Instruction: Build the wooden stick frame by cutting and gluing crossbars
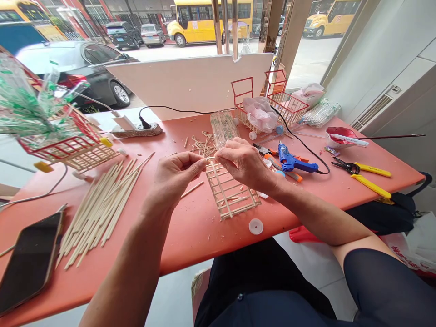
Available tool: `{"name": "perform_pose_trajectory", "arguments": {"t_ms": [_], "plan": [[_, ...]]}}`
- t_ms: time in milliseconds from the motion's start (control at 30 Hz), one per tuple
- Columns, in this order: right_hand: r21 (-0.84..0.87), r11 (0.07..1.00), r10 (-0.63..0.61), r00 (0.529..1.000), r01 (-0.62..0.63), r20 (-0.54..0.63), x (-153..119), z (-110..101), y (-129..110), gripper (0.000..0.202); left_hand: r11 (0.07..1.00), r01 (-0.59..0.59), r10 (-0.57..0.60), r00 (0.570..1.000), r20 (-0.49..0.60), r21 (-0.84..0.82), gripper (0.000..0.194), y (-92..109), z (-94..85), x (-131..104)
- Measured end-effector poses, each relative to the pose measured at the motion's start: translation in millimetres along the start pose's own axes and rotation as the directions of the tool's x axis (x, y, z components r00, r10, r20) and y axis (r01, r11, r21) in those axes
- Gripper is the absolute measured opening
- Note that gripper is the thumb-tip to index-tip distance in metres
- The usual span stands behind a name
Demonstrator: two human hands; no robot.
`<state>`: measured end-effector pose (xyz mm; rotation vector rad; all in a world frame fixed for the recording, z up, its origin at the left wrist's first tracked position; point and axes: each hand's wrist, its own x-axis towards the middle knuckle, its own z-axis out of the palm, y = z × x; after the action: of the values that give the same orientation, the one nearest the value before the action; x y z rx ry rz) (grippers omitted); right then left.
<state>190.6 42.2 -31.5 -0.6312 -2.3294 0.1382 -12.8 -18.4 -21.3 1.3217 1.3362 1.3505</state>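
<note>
My left hand point(180, 175) and my right hand point(243, 163) meet over the red-orange table, each closed in a pinch. Between their fingertips is a short piece of wooden stick point(211, 158), partly covered by the fingers. Just below them lies a flat lattice of wooden sticks point(223, 188), its crosspieces joined to long rails; whether the pinched piece touches it, I cannot tell. Cut stick scraps point(203, 144) are scattered behind the fingers, beside a clear plastic pack of sticks point(224, 126). A blue glue gun point(295, 160) rests to the right of my right hand.
Long sticks point(102, 204) and a phone point(32, 254) lie on the left. Yellow-handled pliers point(368, 175) and a red paint cup point(340, 136) are right. Stick baskets point(289, 106) stand at the back; a power strip point(138, 131) sits back left. The glue gun's cord crosses behind.
</note>
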Motion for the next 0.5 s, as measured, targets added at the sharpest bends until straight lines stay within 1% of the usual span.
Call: {"name": "perform_pose_trajectory", "arguments": {"t_ms": [267,500], "plan": [[0.005,1.000,0.020,1.000,-0.020,0.011,0.1,-0.4,-0.7,0.028,1.000,-0.013,0.013,1.000,0.001,0.001,0.021,-0.5,-0.4,0.2],[-0.017,1.000,0.004,1.000,-0.004,0.006,0.7,-0.1,-0.6,0.030,1.000,-0.004,0.004,1.000,0.001,0.011,0.019,3.6,0.9,-0.7]]}}
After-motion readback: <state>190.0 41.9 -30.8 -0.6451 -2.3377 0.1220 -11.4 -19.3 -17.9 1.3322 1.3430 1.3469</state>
